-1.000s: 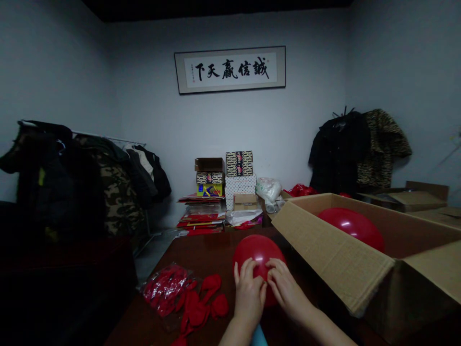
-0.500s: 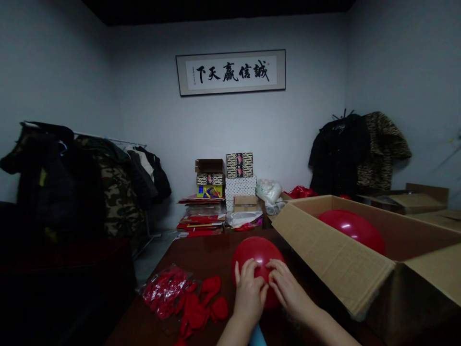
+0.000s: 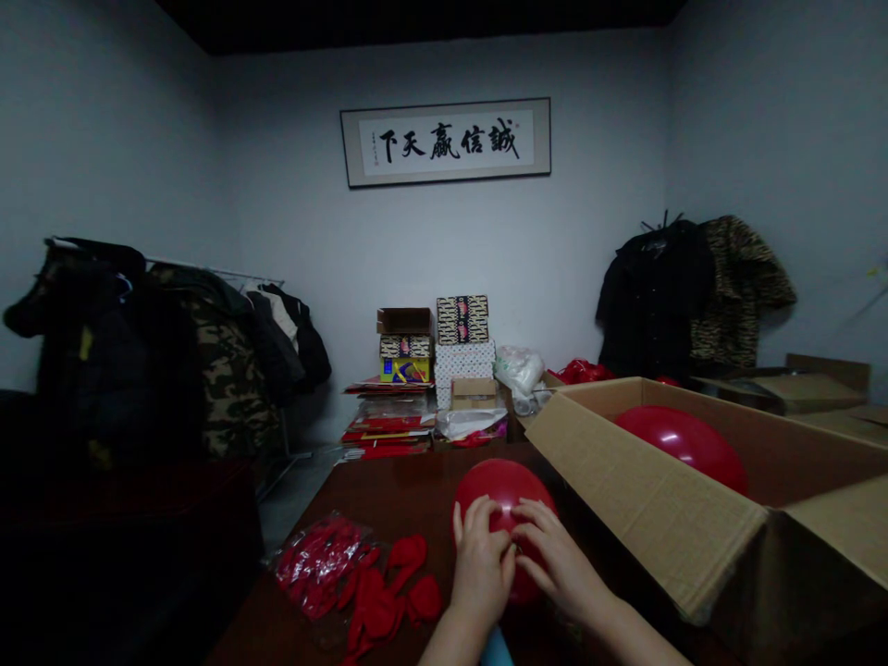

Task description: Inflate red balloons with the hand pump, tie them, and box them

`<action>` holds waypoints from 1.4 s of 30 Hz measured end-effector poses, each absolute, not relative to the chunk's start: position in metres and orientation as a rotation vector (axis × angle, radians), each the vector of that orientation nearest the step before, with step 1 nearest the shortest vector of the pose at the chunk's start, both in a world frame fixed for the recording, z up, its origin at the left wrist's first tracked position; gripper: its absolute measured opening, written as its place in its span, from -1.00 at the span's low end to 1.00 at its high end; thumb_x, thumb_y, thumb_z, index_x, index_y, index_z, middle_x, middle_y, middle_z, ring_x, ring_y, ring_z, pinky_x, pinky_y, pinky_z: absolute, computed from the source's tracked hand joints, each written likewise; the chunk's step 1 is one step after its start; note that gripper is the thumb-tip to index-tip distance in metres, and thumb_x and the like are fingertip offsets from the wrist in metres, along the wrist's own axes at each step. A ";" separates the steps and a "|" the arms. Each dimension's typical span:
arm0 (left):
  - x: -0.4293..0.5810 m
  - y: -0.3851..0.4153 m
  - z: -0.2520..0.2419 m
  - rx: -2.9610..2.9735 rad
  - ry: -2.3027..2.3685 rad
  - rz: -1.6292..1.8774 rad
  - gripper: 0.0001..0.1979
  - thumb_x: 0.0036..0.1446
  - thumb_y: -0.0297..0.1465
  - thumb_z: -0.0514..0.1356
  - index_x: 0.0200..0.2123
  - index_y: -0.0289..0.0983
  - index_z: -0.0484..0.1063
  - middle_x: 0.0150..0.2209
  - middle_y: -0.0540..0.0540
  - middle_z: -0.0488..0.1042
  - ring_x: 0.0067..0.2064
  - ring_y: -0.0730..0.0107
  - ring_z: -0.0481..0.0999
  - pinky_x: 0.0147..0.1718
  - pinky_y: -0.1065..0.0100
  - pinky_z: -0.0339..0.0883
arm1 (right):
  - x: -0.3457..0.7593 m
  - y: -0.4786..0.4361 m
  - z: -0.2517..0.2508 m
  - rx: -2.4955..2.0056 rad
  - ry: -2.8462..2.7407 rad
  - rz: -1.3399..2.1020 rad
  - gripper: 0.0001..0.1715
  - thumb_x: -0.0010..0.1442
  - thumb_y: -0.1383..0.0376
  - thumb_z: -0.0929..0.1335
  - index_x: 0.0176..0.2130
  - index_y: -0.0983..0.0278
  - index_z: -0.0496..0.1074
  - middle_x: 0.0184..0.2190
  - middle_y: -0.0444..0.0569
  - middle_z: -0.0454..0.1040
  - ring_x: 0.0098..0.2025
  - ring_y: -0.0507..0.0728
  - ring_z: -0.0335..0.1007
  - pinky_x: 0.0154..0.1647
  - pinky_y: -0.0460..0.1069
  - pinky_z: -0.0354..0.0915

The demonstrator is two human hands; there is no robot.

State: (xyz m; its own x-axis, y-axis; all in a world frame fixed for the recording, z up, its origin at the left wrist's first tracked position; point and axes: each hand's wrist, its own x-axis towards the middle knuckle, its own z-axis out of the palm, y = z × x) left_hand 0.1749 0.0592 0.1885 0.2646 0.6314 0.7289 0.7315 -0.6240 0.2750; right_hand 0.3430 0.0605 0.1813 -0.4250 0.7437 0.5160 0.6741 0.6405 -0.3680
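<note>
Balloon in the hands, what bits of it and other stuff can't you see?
Red balloon: head view, its neck is hidden behind the left hand and right hand.
Second balloon: head view, lower part hidden by the cardboard box wall.
Blue thing: head view, cut off by the bottom edge; unidentifiable.

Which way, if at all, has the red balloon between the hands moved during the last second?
No; the red balloon stays just left of the cardboard box, as before.
</note>
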 end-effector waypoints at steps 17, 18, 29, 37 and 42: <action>0.158 0.056 0.191 -2.324 -1.353 -1.331 -0.82 -0.05 -0.59 0.13 -0.50 -0.21 0.46 -0.04 -0.11 0.43 0.08 0.15 0.31 0.16 -0.24 -0.10 | 0.322 0.066 0.205 -0.893 -2.148 0.531 -0.79 0.05 0.29 0.29 -0.55 0.16 0.45 0.10 -0.13 0.32 0.30 0.22 -0.07 0.27 0.38 -0.24; 0.157 0.056 0.191 -2.329 -1.354 -1.332 -0.82 -0.06 -0.59 0.14 -0.51 -0.21 0.46 -0.03 -0.12 0.43 0.08 0.14 0.31 0.16 -0.25 -0.09 | 0.322 0.070 0.205 -0.863 -2.132 0.565 -0.78 0.06 0.26 0.29 -0.56 0.16 0.46 0.12 -0.12 0.31 0.30 0.23 -0.08 0.27 0.38 -0.25; 0.158 0.054 0.185 -2.314 -1.427 -1.430 -0.77 -0.11 -0.63 0.11 -0.51 -0.20 0.46 -0.06 -0.09 0.45 0.06 0.17 0.35 0.15 -0.23 -0.04 | 0.308 0.076 0.195 -0.873 -1.955 0.273 -0.69 0.17 0.19 0.22 -0.11 0.00 0.42 0.31 -0.06 -0.03 0.35 0.21 -0.24 0.26 0.39 -0.14; 0.163 0.053 0.179 -2.362 -1.430 -1.411 -0.79 -0.08 -0.60 0.12 -0.50 -0.19 0.46 -0.03 -0.11 0.44 0.09 0.15 0.33 0.14 -0.24 -0.03 | 0.299 0.081 0.192 -1.044 -1.966 -0.411 -0.67 0.14 0.18 0.27 -0.08 -0.13 0.37 0.16 -0.06 0.25 0.19 0.25 0.13 0.17 0.54 -0.13; 0.163 0.053 0.181 -2.374 -1.431 -1.436 -0.77 -0.05 -0.60 0.11 -0.45 -0.17 0.48 -0.04 -0.10 0.44 0.07 0.19 0.34 0.15 -0.22 -0.03 | 0.297 0.086 0.187 -1.151 -1.978 -0.258 -0.70 0.14 0.09 0.26 -0.10 -0.09 0.39 0.09 -0.07 0.34 0.16 0.25 0.18 0.17 0.55 -0.16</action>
